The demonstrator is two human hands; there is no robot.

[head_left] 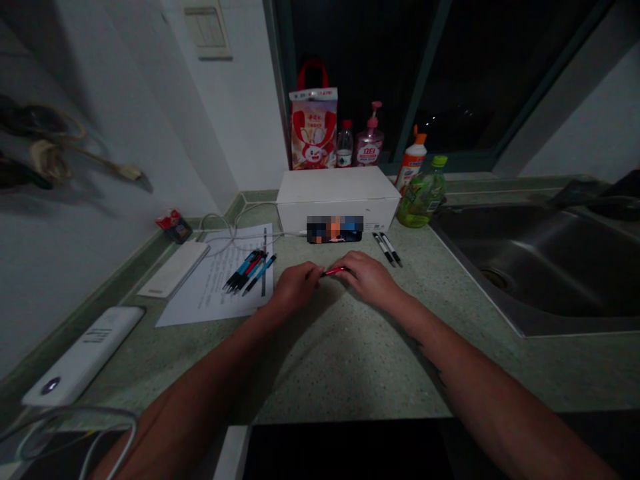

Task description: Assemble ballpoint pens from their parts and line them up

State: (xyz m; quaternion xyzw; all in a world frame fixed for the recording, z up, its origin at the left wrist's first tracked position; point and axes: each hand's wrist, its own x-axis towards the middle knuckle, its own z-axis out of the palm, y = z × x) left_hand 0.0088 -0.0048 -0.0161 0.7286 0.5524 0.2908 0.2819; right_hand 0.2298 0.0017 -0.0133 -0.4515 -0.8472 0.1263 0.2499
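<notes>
Between my two hands, a red pen (334,271) is held level just above the speckled green counter (345,360). My left hand (299,283) pinches its dark end, and my right hand (367,275) closes on the red end. Left of my hands, several blue, red and black pens (249,270) lie in a pile on a printed sheet (205,300). Two white-and-black pens (387,249) rest side by side on the counter to the right. Behind my hands a phone (334,230) leans against a white box (337,187), its screen partly blurred.
A steel sink (550,260) takes up the right side. Bottles, including a green one (424,193), and a red bag (314,130) stand at the back. White power bank (90,353), flat white box (175,269) and cables (233,230) lie on the left.
</notes>
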